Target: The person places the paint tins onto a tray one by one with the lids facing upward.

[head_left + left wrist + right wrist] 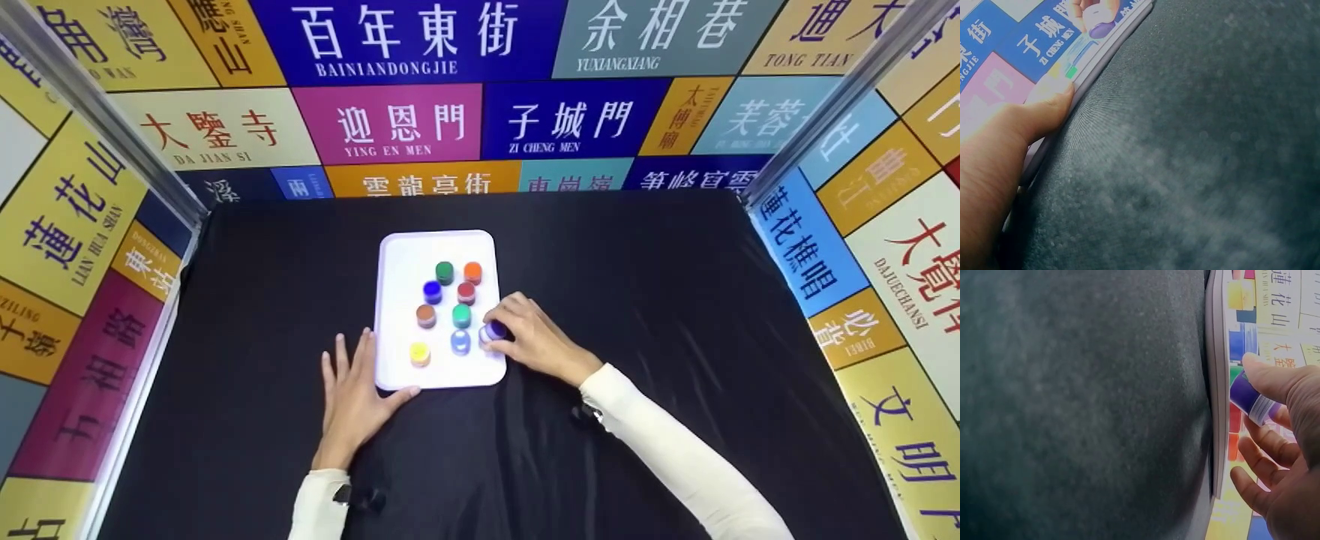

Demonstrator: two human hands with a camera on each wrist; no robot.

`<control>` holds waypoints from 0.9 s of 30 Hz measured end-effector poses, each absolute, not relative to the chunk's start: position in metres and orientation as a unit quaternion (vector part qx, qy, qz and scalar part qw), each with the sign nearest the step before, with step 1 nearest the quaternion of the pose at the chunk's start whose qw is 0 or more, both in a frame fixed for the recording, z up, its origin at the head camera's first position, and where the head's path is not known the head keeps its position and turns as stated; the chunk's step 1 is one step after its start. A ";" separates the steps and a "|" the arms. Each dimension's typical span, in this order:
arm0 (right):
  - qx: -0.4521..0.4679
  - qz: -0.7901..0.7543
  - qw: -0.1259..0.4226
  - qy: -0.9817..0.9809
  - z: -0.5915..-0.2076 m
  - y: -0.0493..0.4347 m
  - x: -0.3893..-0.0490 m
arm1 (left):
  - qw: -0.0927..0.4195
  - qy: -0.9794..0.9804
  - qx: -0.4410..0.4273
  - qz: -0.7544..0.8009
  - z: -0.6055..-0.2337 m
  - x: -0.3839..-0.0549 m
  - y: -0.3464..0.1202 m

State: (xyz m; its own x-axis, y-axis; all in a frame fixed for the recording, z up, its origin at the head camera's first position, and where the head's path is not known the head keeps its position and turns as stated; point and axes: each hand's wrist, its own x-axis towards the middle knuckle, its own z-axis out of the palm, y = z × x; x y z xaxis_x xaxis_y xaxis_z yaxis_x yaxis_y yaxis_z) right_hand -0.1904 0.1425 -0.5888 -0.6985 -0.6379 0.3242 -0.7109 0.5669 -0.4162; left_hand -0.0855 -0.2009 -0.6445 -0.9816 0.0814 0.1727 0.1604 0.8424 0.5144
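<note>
My right hand (536, 337) pinches a small purple paint jar (1246, 395) between thumb and fingers, over the right side of a white tray (401, 255). In the right wrist view the jar is tilted. Beside it on the tray stands a light blue jar (460, 343), with a teal green jar (461, 315) just behind. A yellow jar (420, 354) sits near the tray's front left. My left hand (356, 397) lies at the front left corner, fingers straight along the left side, thumb (1053, 109) on the front rim.
Farther back on the tray stand brown (426, 316), dark blue (432, 292), red (466, 292), dark green (445, 272) and orange (472, 271) jars. A black cloth (645, 300) covers the table. Panels with printed signs (390, 124) enclose the back and sides.
</note>
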 end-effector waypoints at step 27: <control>0.378 0.268 0.064 -0.884 -0.597 0.134 -0.188 | 0.067 -0.958 -0.058 -0.272 -0.647 -0.087 -0.207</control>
